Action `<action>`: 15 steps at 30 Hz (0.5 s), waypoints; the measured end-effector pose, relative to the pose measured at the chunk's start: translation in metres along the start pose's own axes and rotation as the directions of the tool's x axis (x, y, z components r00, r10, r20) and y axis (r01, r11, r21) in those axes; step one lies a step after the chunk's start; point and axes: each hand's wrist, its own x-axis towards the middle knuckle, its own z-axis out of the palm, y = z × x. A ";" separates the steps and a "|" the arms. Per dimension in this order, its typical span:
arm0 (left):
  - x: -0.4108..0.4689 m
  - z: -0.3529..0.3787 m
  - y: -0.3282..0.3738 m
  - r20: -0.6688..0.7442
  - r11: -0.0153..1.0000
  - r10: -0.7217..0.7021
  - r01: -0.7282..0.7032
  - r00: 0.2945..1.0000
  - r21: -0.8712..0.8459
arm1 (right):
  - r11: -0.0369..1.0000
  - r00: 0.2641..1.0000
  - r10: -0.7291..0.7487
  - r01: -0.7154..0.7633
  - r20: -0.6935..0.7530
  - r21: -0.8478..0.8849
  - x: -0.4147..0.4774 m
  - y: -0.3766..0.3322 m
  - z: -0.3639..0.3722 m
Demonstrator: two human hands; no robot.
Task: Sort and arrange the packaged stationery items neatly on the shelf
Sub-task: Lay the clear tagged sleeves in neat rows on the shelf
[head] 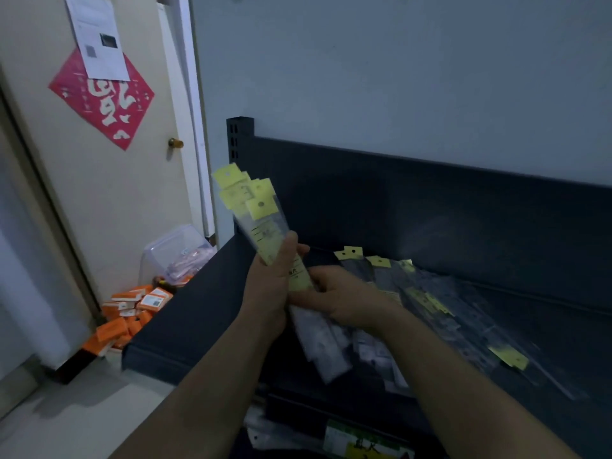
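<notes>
dark shelf: left grip, right grip hold pkt bundle.

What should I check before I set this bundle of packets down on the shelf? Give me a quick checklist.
1. Left hand grips the bundle firmly: ok.
2. Right hand holds the bundle's lower end: ok.
3. Yellow header cards squared up: not ok, they fan out unevenly.
4. Loose packets on the shelf lie neatly: not ok, they are scattered at angles.
5. Bare spot for the bundle: ok, the shelf's left part is free.
6. All packets in the bundle are the same kind: cannot tell, the labels are blurred.
</notes>
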 end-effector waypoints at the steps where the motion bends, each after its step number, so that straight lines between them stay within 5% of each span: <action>1: 0.002 -0.007 0.005 0.015 1.000 0.006 -0.006 1.000 0.005 | 0.999 1.000 -0.009 0.008 -0.023 -0.032 0.002 -0.004 -0.003; 4: 0.010 -0.033 0.027 -0.023 0.998 0.059 -0.059 0.998 -0.012 | 0.943 0.996 -0.064 0.040 -0.061 -0.331 0.011 -0.016 -0.016; 9: 0.018 -0.092 0.051 -0.415 0.985 0.161 -0.120 0.896 0.124 | 0.695 0.995 -0.095 0.055 -0.016 -0.717 0.029 -0.026 -0.012; 11: 0.014 -0.109 0.047 -0.408 0.930 0.191 -0.032 0.893 0.366 | 0.620 0.996 -0.092 0.058 0.002 -0.783 0.036 -0.016 -0.002; 15: 0.013 -0.115 0.032 -0.258 0.698 0.252 0.010 0.933 0.716 | 0.678 1.000 0.000 -0.019 -0.026 -0.735 0.038 0.010 0.007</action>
